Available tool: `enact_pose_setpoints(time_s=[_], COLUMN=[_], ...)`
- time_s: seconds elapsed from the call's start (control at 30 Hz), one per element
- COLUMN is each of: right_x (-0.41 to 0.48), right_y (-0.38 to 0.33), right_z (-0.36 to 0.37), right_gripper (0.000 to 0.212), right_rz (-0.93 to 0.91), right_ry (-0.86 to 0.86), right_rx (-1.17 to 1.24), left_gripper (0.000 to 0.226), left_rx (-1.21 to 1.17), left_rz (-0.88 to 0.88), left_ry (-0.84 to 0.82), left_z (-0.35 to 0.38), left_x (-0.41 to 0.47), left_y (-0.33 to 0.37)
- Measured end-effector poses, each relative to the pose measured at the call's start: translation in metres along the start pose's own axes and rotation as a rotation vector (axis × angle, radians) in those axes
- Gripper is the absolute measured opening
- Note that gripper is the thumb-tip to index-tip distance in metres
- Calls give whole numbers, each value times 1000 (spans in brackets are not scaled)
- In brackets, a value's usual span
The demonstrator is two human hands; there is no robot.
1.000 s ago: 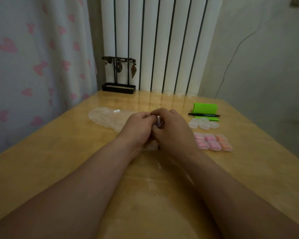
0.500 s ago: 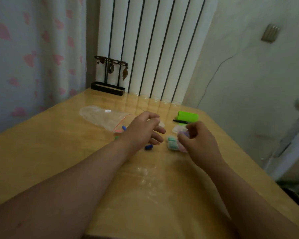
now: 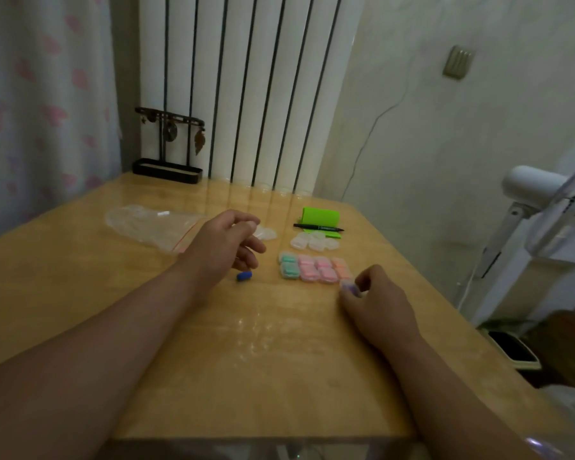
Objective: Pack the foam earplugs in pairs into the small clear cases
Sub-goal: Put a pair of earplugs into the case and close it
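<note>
Just now the small blue foam earplug (image 3: 244, 276) lies on the wooden counter (image 3: 213, 360), on the near side of the left hand (image 3: 224, 244), whose fingers (image 3: 251, 247) hang loosely curled and empty; its long axis runs roughly left-right. The right hand (image 3: 377, 302), well apart, pinches a small clear case holding purple earplugs (image 3: 348, 287).

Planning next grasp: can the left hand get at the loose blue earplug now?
Likely yes: the blue earplug lies uncovered on the table right beside the left hand, nothing between them.
</note>
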State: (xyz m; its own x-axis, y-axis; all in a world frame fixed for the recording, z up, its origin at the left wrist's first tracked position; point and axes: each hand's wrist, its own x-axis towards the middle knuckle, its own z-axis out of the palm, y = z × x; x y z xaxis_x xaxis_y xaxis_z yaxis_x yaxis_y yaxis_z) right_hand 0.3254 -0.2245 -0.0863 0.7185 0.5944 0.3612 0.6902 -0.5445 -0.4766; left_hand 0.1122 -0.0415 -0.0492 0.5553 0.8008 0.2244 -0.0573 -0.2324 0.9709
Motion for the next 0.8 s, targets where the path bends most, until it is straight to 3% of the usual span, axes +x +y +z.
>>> enact_pose_setpoints(time_s=[0.3,0.57,0.8], right_x=[-3,12,60], right_y=[-5,-24,-102], right_z=[-2,2,40], right_gripper=[23,26,22], right_rz=[-40,-159,-330], right_ry=[4,112,-87], right_rx=[-40,73,74], left_gripper=[26,36,38], left_rx=[-59,-328,-270], left_rz=[-12,-46,37], left_ry=[54,184,353], left_z=[-6,-18,-33], left_x=[3,18,21], left_y=[2,2,3])
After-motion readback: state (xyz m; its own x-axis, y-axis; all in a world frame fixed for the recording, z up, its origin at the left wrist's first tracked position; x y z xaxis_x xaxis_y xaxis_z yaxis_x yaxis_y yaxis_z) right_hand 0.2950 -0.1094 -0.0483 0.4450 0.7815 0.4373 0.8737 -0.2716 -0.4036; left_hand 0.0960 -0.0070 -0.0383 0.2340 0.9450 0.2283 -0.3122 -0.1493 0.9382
